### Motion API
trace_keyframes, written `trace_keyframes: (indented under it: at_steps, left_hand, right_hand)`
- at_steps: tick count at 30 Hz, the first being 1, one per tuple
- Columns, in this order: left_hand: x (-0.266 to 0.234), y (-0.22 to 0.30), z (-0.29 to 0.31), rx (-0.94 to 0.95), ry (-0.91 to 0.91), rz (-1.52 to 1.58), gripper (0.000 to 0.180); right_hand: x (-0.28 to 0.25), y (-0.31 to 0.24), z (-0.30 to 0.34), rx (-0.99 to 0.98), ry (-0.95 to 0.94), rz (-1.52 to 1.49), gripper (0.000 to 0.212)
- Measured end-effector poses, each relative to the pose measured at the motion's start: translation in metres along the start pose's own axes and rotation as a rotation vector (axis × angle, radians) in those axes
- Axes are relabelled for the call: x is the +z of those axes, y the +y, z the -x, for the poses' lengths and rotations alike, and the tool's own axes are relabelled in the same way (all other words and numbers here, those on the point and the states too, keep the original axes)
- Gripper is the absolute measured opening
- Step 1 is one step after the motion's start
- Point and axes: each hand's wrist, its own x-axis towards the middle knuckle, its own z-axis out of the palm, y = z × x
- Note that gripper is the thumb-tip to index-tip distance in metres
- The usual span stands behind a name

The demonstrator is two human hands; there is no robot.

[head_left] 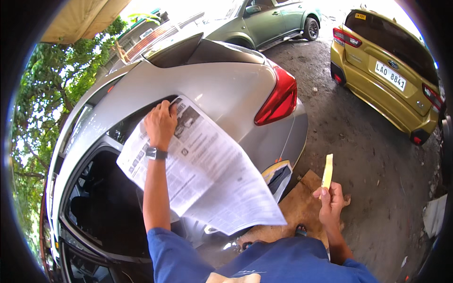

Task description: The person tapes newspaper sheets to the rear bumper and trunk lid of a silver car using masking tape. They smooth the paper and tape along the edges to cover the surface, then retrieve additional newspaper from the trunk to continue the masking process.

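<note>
One newspaper sheet [226,174] lies along the side of one silver car [222,85]; it carries headlines, columns of small text and dark pictures. The left hand [160,122], wearing one watch [155,153], grips the sheet at its upper edge with bent fingers. The right hand [330,203] pinches one slim yellow item [327,172] between thumb and fingers, well apart from the sheet. Two further cars stand beyond: one green car [264,26] and one gold car [363,61], whose rear bears one white plate [390,75] with dark characters.
</note>
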Motion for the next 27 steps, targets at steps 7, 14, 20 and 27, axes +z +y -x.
trace_keyframes:
  at_steps: [7,14,20,27]
  left_hand:
    - [0.045,-0.032,-0.049,0.140,0.025,-0.017,0.026]
    - [0.055,-0.048,-0.087,-0.092,-0.095,-0.146,0.042]
    - [0.066,-0.058,-0.090,-0.033,0.103,0.054,0.053]
    - [0.066,-0.036,-0.054,0.122,0.119,0.037,0.040]
  right_hand:
    - [0.045,0.016,-0.017,-0.164,-0.230,0.175,0.027]
    - [0.158,0.037,-0.038,-0.460,-0.267,0.212,0.032]
    - [0.245,0.039,-0.086,-0.722,-0.230,0.194,0.035]
    - [0.288,0.042,-0.135,-0.783,-0.084,0.186,0.036]
